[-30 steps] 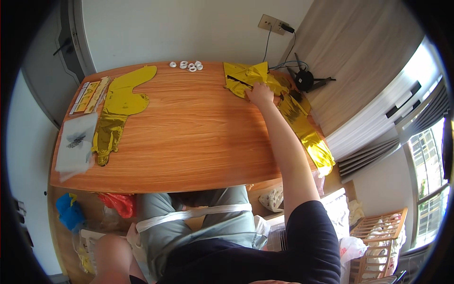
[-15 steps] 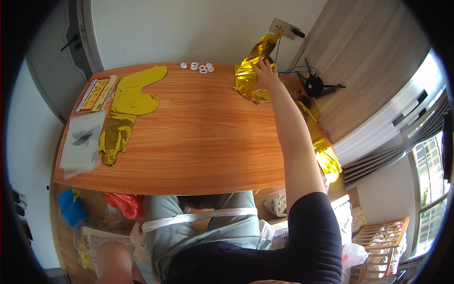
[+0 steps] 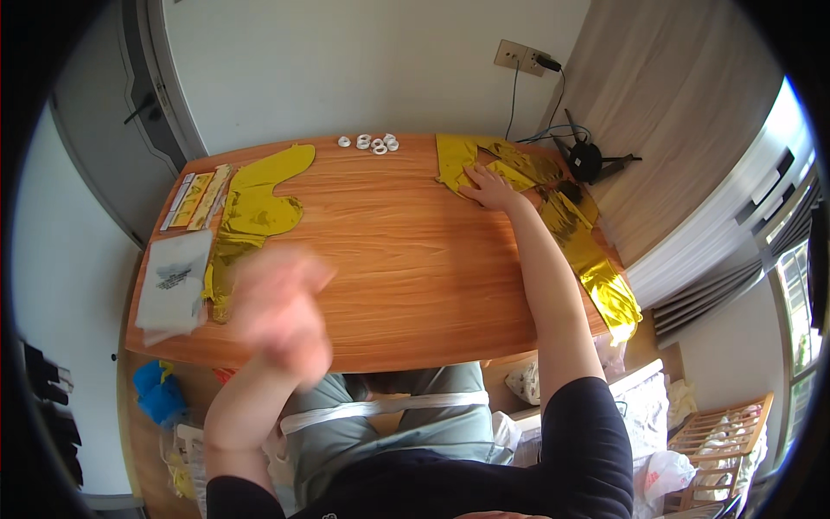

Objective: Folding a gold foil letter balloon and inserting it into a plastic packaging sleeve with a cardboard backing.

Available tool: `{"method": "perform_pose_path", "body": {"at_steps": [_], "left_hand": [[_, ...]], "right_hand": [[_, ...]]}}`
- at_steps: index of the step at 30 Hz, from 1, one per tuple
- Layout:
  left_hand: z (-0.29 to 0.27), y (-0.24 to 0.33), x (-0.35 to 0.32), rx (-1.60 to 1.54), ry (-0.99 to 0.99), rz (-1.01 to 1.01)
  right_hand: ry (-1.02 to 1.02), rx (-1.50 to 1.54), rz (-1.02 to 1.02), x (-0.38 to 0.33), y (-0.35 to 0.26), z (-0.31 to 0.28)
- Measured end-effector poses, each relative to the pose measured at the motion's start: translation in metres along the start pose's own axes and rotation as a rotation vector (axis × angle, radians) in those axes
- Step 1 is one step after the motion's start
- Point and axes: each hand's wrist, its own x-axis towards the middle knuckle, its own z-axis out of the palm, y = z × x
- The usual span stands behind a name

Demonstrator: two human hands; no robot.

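Observation:
My right hand [image 3: 491,188] lies flat with its fingers spread on the edge of a gold foil balloon [image 3: 456,154] at the far right of the table. That balloon is uninflated. A second stretch of gold foil [image 3: 609,298] runs from there down the table's right edge. Over the table's left front, my left hand [image 3: 281,303] is raised and smeared by motion, so its fingers cannot be read. Behind it, another flat gold foil balloon [image 3: 259,203] lies along the left side, its lower part partly hidden by the hand.
Several small white tape rolls [image 3: 379,145] sit at the wooden table's [image 3: 398,285] back edge. At the left are a clear plastic bag [image 3: 175,281] and printed packets [image 3: 192,201]. A black router [image 3: 585,161] with cables stands at the back right, below a wall socket [image 3: 520,58].
My right hand has come down from the lifted foil, which now lies flatter on the table. My left hand has risen into view over the table. The view has shifted slightly.

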Motion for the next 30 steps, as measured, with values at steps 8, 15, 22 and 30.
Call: {"method": "perform_pose_path", "body": {"at_steps": [8,15,22,30], "left_hand": [[0.103,-0.179,-0.087,0.35,-0.776,-0.775],[0.147,-0.22,-0.122,0.845,-0.898,-0.753],[0.163,-0.215,-0.116,0.865,-1.06,-0.724],[0.154,-0.212,-0.116,0.868,-1.053,-0.763]], "right_hand": [[-0.086,0.03,0.102,-0.003,-0.017,-0.004],[-0.107,0.02,0.106,0.002,-0.032,-0.005],[-0.056,-0.363,-0.128,0.026,0.01,0.009],[0.087,-0.009,-0.092,0.031,0.001,-0.034]]}}
